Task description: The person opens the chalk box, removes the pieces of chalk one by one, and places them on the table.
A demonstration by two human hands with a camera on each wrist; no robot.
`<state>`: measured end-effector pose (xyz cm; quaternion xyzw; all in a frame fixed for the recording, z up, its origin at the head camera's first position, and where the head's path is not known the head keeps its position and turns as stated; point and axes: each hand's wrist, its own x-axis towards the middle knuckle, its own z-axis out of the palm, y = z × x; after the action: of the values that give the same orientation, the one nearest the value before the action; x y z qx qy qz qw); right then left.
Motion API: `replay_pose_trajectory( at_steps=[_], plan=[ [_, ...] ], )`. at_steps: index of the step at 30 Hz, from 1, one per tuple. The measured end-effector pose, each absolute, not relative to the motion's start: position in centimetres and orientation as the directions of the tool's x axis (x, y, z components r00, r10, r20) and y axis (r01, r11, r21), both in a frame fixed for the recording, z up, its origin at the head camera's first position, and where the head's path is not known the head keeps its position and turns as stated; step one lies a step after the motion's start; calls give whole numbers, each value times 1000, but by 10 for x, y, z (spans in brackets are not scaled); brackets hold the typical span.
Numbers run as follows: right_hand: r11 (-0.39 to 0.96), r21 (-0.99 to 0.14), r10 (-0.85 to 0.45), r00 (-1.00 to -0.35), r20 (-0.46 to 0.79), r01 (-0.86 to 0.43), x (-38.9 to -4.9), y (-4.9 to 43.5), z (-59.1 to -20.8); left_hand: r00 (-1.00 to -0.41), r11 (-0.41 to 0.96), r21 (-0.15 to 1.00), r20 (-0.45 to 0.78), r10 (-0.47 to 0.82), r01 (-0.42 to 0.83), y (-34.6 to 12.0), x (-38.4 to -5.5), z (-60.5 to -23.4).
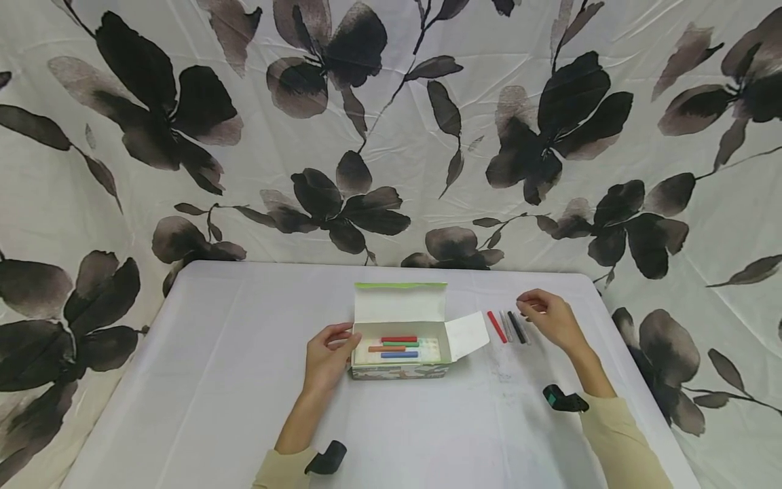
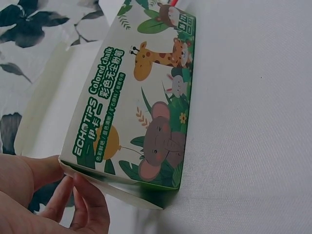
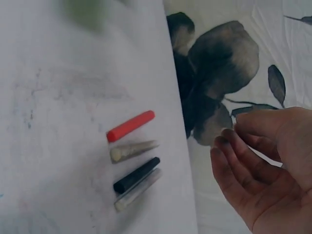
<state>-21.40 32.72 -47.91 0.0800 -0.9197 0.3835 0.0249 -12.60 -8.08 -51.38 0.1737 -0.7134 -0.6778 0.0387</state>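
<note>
My left hand (image 1: 328, 358) grips the left end of an open cardboard chalk box (image 1: 400, 372), thumb at its corner and fingers against the end flap (image 2: 127, 195). Inside the box lie a red chalk stick (image 1: 399, 339), a green one (image 1: 401, 344), an orange one (image 1: 386, 349) and a blue one (image 1: 400, 354). My right hand (image 1: 548, 319) hovers at the right of a short row of sticks, fingers loosely bent toward the thumb, nothing visible between them. That row has a red stick (image 3: 130, 126), a black stick (image 3: 137, 175) and two pale ones beside the black.
The box's lid (image 1: 400, 303) stands raised at the back, and its right flap (image 1: 467, 335) sticks out toward the row. Faint chalk smudges mark the white tabletop (image 1: 244, 380). A floral cloth (image 1: 427, 136) hangs behind the table.
</note>
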Motion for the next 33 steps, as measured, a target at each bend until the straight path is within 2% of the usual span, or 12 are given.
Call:
replay_pose_trajectory(
  at_steps=[16,33],
  plan=[
    [605,-738,-282,-947,152,-299,-210,271,-437,-937,30,979,-182,-299,-200,-82,-126,-515],
    [521,-745,-454,-874,171,-416,-207,215,-443,-938,12,981,-183,-293,-195,-83,-126,-514]
  ],
)
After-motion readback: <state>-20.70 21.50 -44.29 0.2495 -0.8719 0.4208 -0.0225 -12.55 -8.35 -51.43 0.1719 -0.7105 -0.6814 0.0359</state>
